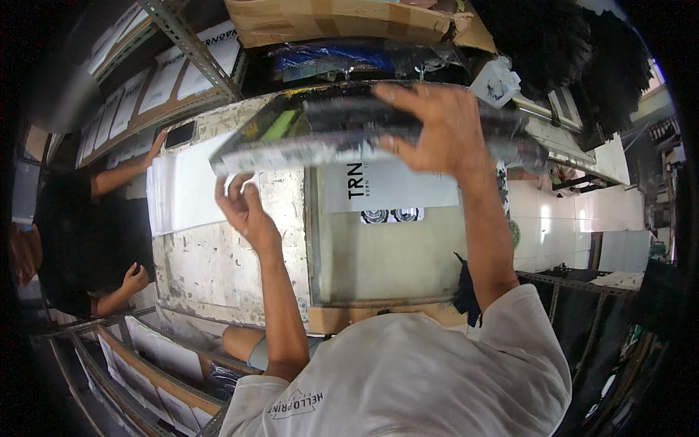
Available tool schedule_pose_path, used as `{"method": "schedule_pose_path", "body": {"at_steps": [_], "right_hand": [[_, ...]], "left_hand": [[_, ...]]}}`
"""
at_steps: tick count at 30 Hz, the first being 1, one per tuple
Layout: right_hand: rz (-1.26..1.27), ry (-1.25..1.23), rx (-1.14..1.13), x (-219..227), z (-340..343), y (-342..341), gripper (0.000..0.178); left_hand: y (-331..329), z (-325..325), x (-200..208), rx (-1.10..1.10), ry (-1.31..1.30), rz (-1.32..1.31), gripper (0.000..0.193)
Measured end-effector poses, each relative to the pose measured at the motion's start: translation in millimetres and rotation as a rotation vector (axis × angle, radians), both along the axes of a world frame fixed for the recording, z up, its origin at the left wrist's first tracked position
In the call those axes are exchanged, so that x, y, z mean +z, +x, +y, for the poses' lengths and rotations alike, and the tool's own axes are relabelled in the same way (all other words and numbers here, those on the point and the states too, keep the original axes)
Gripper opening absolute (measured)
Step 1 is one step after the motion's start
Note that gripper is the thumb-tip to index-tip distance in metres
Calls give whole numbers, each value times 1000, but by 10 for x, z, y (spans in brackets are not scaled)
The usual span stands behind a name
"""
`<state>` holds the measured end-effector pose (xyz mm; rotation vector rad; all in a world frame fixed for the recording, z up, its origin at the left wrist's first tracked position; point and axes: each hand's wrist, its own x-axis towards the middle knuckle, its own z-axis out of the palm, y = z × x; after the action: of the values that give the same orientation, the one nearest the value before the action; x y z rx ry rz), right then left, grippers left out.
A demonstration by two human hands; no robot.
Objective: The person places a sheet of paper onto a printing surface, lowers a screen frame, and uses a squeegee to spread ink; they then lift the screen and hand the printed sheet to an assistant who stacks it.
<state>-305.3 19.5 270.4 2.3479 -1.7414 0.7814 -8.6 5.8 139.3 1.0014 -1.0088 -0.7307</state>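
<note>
A dark, ink-stained screen-printing frame [284, 155] is tilted up over the table's far side, its near edge blurred. My right hand [444, 135] is over the frame's right half, thumb and fingers spread. Behind them is a dark bar that is too blurred to name. My left hand [246, 215] is just below the frame's left corner with its fingers loosely bent and apart. Nothing shows in it, and whether it touches the frame is unclear. Under the frame, a white printed sheet [393, 191] with black lettering lies on the pale printing board [393, 262].
At left, a person in black [95, 240] has one hand beside a stack of white sheets [191, 186] and a phone [180, 134]. Metal racks [193, 51] hold boards at upper left and lower left. A cardboard box [342, 22] sits beyond the frame.
</note>
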Motion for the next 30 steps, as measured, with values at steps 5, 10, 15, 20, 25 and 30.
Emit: {"method": "schedule_pose_path", "body": {"at_steps": [5, 10, 15, 20, 25, 30], "right_hand": [[-1, -52, -35, 354, -520, -122, 60], [-125, -91, 75, 562, -734, -207, 56], [-111, 0, 65, 678, -783, -218, 52], [-39, 4, 19, 720, -828, -233, 50], [-60, 17, -13, 726, -796, -188, 53], [-66, 20, -43, 683, -913, -197, 56]], "left_hand": [[-113, 42, -1049, -58, 391, -575, 39], [-449, 340, -1604, 46, 335, -1139, 35], [-544, 324, -1721, 52, 266, -1021, 23], [-727, 303, -1349, -32, 357, -627, 22], [-700, 134, -971, -101, 448, -246, 16], [-114, 64, -883, 0, 532, -72, 16]]}}
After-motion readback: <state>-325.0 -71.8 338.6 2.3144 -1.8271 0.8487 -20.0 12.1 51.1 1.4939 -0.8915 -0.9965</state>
